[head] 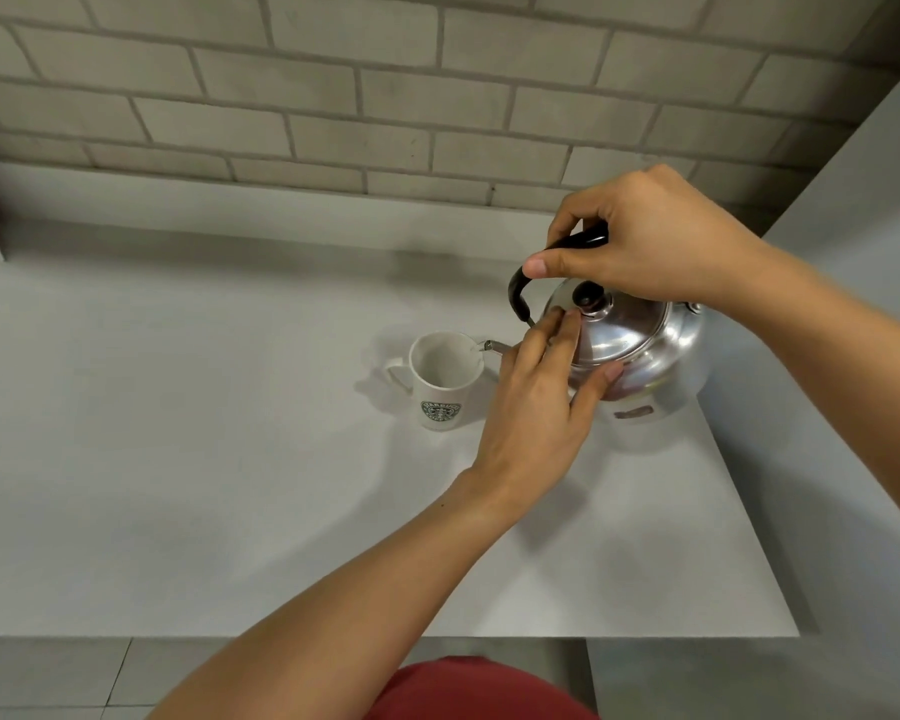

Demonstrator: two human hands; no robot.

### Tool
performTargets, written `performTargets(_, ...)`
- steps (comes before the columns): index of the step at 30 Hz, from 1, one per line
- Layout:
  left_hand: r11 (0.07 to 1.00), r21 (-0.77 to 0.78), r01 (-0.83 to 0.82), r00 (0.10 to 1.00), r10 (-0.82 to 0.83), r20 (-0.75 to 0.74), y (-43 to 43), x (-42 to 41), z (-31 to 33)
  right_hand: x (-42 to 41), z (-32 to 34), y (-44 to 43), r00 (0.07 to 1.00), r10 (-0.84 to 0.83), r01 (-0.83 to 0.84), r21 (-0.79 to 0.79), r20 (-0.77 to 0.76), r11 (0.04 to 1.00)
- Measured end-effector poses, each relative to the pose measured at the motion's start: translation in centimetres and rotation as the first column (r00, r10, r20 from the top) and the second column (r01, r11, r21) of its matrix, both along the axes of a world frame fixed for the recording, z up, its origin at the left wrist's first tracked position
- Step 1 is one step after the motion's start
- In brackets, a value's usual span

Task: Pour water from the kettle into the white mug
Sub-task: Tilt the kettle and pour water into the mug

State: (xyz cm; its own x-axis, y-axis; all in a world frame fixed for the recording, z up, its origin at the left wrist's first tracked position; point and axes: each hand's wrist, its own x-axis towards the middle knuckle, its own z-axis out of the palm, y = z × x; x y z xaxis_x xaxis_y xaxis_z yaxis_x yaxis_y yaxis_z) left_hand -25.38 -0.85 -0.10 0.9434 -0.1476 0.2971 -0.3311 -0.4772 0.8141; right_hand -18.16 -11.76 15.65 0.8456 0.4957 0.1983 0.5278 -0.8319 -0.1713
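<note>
Kettle point(630, 340) tilted left, spout at mug point(444, 376) rim; your right hand point(661, 241) fingers clench the handle, left hand point(536, 407) fingers spread, steadying the lid.

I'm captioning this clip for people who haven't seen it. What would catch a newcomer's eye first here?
The shiny steel kettle at centre right, tilted with its spout over the white mug on the pale counter. The right hand grips the black handle from above, while the left hand steadies the lid with its fingertips. Behind runs a grey brick wall.
</note>
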Motion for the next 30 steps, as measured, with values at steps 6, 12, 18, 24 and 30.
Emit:
performTargets(6, 0.997, -0.082, 0.011, 1.000, -0.013, -0.014, 0.0, -0.2, 0.2, 0.0, 0.8, 0.9, 0.999, 0.046, -0.046, -0.057, 0.001, 0.997)
performTargets(12, 0.992, -0.127, 0.002, 1.000, -0.004, -0.017, 0.0, -0.3, 0.4, -0.1, 1.4, 1.6, 0.997, 0.075, -0.073, -0.082, 0.018, 0.994)
performTargets(18, 0.986, -0.168, 0.011, 1.000, -0.016, -0.027, -0.4, -0.5, 0.4, -0.4, 1.7, 1.8, 0.998, 0.064, -0.065, -0.101, -0.010, 0.993)
performTargets(24, 0.979, -0.203, 0.013, 1.000, -0.018, -0.021, -0.8, -0.6, 0.4, -0.6, 1.9, 1.7, 0.998, 0.066, -0.065, -0.120, 0.003, 0.991)
performTargets(30, 0.973, -0.231, 0.019, 1.000, -0.023, -0.012, -0.8, -0.5, 0.1, -0.7, 1.8, 1.8, 0.998, 0.058, -0.055, -0.120, 0.024, 0.991)
